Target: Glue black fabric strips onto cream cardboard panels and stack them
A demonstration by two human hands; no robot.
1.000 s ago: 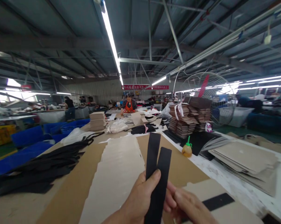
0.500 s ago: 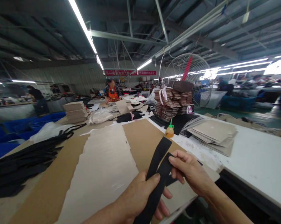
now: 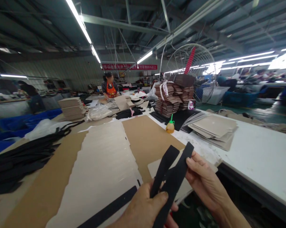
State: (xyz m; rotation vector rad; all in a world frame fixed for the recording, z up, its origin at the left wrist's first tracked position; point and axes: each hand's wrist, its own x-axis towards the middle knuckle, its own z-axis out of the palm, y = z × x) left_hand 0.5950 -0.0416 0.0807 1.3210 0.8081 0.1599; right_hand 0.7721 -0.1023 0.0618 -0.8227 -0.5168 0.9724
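Okay, so left hand (image 3: 149, 202) is wrapped round black strips (image 3: 178, 175), thumb on top; right hand (image 3: 204, 177) pinches one's far end, over a pale panel (image 3: 153, 167). Looks like a strip-parting step; pulling calls for steady left grip. Squeeze bottle (image 3: 170, 127) stands beyond.

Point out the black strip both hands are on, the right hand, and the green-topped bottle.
Black strip (image 3: 174, 182): head view, flat face, about midway along what shows.
Right hand (image 3: 203, 172): head view, middle of the hand.
Green-topped bottle (image 3: 170, 128): head view, rounded amber body.
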